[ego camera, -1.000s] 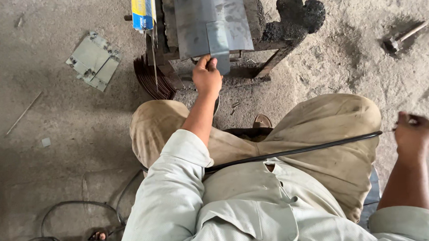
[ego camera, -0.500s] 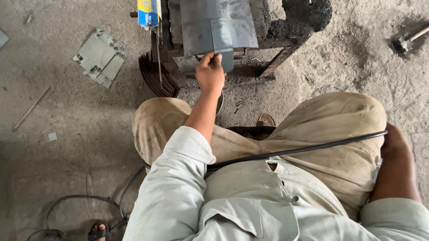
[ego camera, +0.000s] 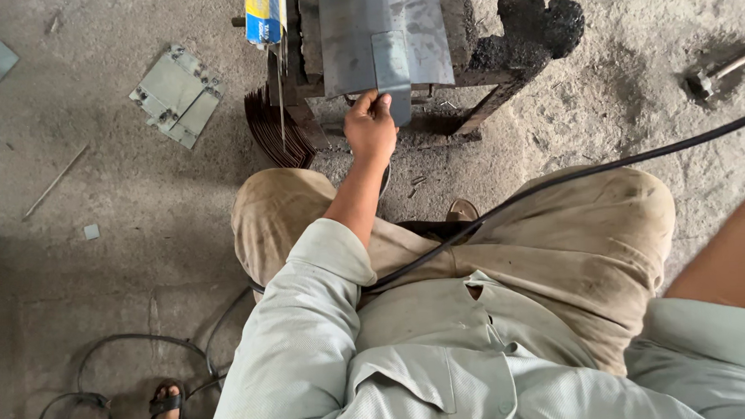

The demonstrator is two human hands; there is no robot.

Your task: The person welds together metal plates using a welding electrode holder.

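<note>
Head view looking straight down: my left hand is out in front of me, fingers curled closed around the near edge of a small grey metal strip. The pinch sits at the strip's lower left corner, thumb side up, the rest of the piece running away from me. My right hand is out of frame; only the bare forearm shows at the right edge, so I cannot tell whether that hand is open or closed, or what it holds.

The strip lies flat on top of a larger grey metal sheet, overlapping it near the sheet's lower middle. That sheet rests on a low, dark, sooty work stand directly ahead of my knees.

I judge the strip to be thin sheet steel: light enough for one hand, stiff along its length, but likely to flex if held only at one end. Its edges look cut and probably sharp, and the bare surface could slide easily on the sheet beneath. I would grip on the flat faces just inside the near edge, as the hand does now, not along the edge itself.

Further out, a stack of dark curved pieces leans by the stand's left leg, a blue and yellow box sits at its top left, and a black cable crosses my lap. Flat metal plates lie on the concrete floor to the left, a hammer to the right.
</note>
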